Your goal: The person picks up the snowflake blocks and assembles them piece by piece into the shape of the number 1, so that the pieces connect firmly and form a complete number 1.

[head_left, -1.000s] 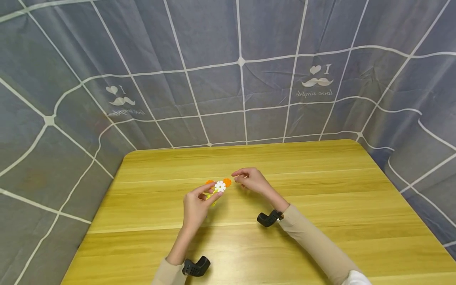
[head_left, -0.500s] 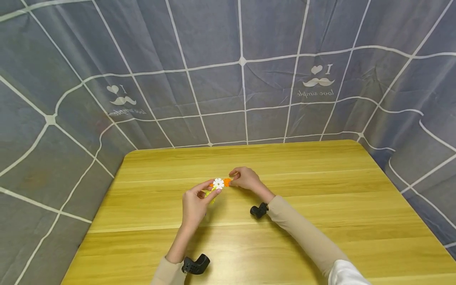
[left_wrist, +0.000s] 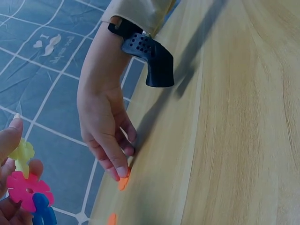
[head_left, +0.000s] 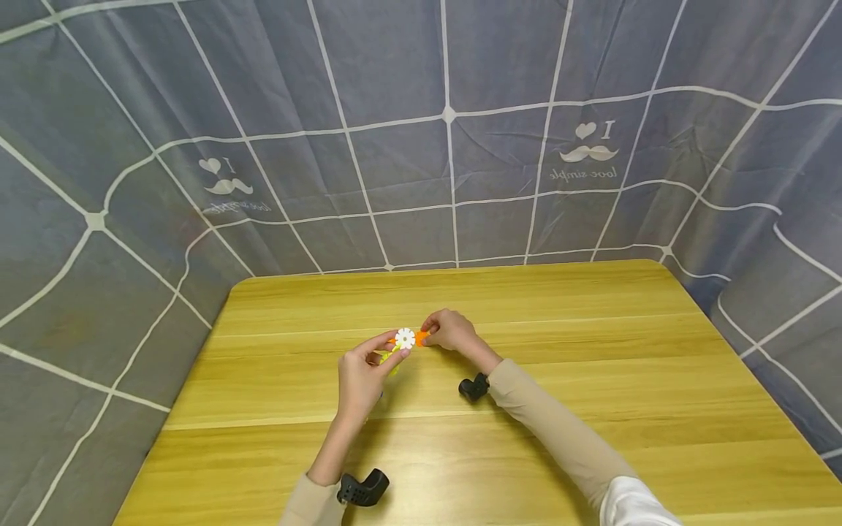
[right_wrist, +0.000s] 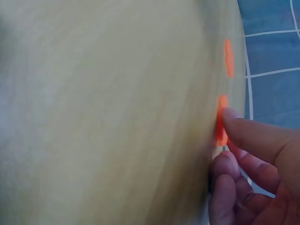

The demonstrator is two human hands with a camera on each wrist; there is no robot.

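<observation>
My left hand [head_left: 358, 376] grips a joined set of notched plastic snowflake discs. A white disc [head_left: 404, 338] shows at its fingertips in the head view. In the left wrist view, a yellow disc [left_wrist: 22, 152], a pink disc [left_wrist: 29, 190] and a blue disc [left_wrist: 44, 212] hang linked together at that hand. My right hand [head_left: 455, 332] pinches an orange disc [right_wrist: 221, 123] between thumb and fingers, close over the table. A second orange disc [right_wrist: 228, 57] lies flat just beyond it, partly behind the left fingers in the head view.
The wooden table [head_left: 526, 453] spreads under both arms. A grey curtain with white lines [head_left: 395, 168] stands behind its far edge and along both sides. Each wrist wears a black camera mount [head_left: 364, 488].
My right hand has moved left to the orange disc and now pinches it; earlier its fingers were apart from it. The left hand with its linked discs has barely shifted.
</observation>
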